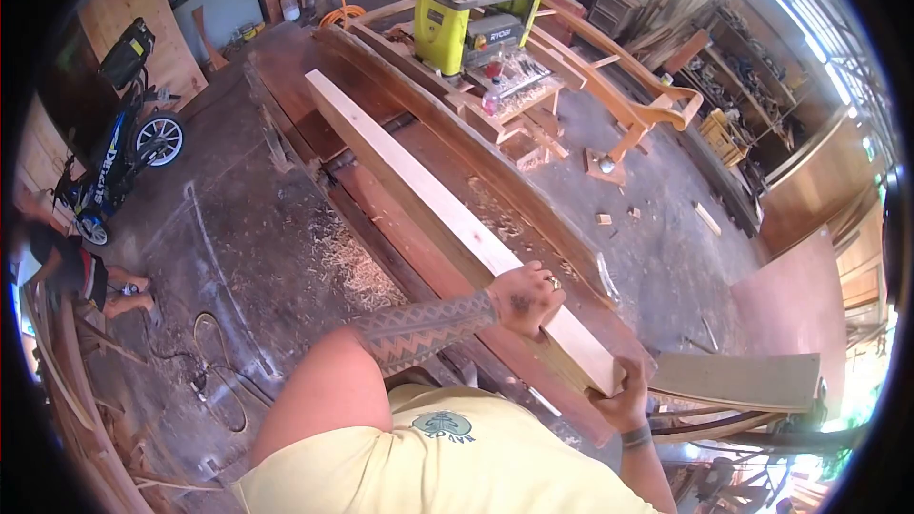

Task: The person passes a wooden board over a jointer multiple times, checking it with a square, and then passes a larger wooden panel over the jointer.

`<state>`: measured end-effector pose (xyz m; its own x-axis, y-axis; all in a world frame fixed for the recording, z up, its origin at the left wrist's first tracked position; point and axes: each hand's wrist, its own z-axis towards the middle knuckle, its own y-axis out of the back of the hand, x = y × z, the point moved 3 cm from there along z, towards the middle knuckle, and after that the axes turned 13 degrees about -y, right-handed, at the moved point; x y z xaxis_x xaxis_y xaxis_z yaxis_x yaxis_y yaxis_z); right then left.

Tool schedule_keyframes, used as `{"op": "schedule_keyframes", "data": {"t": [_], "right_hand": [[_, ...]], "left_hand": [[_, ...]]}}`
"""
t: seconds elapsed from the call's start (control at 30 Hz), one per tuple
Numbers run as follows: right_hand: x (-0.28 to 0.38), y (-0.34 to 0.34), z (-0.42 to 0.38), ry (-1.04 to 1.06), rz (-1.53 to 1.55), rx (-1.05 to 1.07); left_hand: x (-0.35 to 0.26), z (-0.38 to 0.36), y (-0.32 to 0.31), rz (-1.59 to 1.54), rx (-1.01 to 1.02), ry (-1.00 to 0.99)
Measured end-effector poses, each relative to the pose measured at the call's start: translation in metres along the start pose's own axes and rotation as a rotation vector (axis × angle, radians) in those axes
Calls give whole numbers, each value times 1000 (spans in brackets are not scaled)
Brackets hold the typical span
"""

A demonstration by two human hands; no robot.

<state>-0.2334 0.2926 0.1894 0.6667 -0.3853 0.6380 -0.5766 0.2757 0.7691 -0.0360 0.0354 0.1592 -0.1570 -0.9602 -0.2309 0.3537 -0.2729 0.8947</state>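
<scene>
A long, pale squared wooden beam (419, 187) runs diagonally from the upper left down to the lower right, above a reddish-brown wooden bench (381, 198). My left hand (526, 299), at the end of a tattooed forearm and with a ring on one finger, is wrapped over the beam near its close end. At that close end my right hand (624, 398) grips the corner, its thumb and fingers around the wood. The beam's far end (319, 86) touches neither hand. The underside of the beam is partly hidden.
A lime-green planer (476, 24) stands on a stand beyond the bench. Shavings (357, 266) lie on the floor left of the bench. A person (71, 262) is low at the far left, near a motorbike (119, 152). A curved board (733, 379) lies at right.
</scene>
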Motion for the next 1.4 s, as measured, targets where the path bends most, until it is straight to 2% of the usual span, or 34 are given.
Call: {"op": "schedule_keyframes", "data": {"t": [0.03, 0.13, 0.23, 0.33, 0.4, 0.47, 0.67, 0.8, 1.0, 1.13, 1.4], "right_hand": [[-8, 15, 0, 66, -87, -4], [-58, 48, 0, 80, -318, 163], [-100, 73, -2, 176, -347, 201], [-172, 76, 2, 162, -401, 233], [-214, 64, 5, 203, -339, 209], [-239, 54, 15, 234, -296, 202], [-241, 13, 28, 231, -240, 259], [-228, 6, 36, 223, -268, 289], [-185, -15, 54, 253, -279, 320], [-157, -42, 73, 347, -285, 271], [-92, -100, 109, 363, -263, 221]], "left_hand": [[-12, 13, -15, -6, 4, 13], [-48, 57, -65, -9, 9, 20], [-76, 99, -127, 73, 7, -13], [-94, 133, -179, 143, 27, -6], [-86, 136, -226, 168, 25, -1], [-83, 143, -241, 145, 61, 30], [-75, 125, -220, 76, 240, 155], [-65, 121, -206, 70, 258, 188], [-37, 92, -184, 94, 230, 215], [-12, 72, -156, 82, 312, 250], [40, 27, -112, 63, 358, 270]]}}
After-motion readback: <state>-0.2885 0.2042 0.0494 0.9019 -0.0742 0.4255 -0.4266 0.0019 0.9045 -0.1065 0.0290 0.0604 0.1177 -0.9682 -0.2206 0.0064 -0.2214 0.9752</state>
